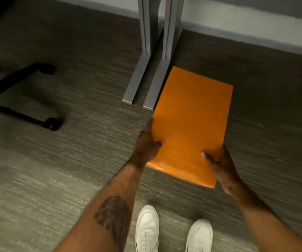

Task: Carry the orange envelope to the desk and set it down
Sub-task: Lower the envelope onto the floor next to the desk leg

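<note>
Envelope near desk legs

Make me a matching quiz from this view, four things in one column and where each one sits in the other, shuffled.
Things:
1. orange envelope
2. office chair base
3. grey desk legs
4. white shoes

Places:
A. bottom of the view, on the carpet
B. left side, black, on castors
C. held by both hands, left hand and right hand
D. top centre, just beyond the envelope

Pairs: 1-C, 2-B, 3-D, 4-A
</note>
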A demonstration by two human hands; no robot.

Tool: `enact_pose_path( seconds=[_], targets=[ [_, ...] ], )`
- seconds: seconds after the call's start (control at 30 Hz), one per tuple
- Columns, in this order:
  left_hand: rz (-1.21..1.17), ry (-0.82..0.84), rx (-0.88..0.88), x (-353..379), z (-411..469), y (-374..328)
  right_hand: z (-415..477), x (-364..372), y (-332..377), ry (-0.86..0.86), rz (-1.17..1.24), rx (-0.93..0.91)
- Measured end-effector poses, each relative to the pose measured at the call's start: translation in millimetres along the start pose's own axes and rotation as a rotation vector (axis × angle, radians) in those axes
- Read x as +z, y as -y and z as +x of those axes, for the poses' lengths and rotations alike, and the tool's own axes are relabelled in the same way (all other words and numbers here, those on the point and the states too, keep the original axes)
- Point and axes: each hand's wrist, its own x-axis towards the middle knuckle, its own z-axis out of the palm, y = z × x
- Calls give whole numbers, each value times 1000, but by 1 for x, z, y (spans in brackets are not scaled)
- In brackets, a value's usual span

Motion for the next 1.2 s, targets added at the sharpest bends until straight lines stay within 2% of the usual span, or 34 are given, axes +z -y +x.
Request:
enact_pose_path(
  seconds=[0.33,0.67,0.87,1.0,1.1,1.2],
  targets=[
    [135,29,66,40,95,42,80,14,-54,31,2,-7],
    [57,58,36,56,133,47,128,28,-73,22,-39,46],
    [-93,2,3,53,127,53,116,33,-82,-8,32,96],
    [-341,-21,-80,54,105,76,87,38,-95,0,168,281],
    [-370,33,-60,59,92,88,77,45,-99,25,246,372],
    [-380,27,-12,60,92,91,80,48,-101,-11,279,339]
  ],
)
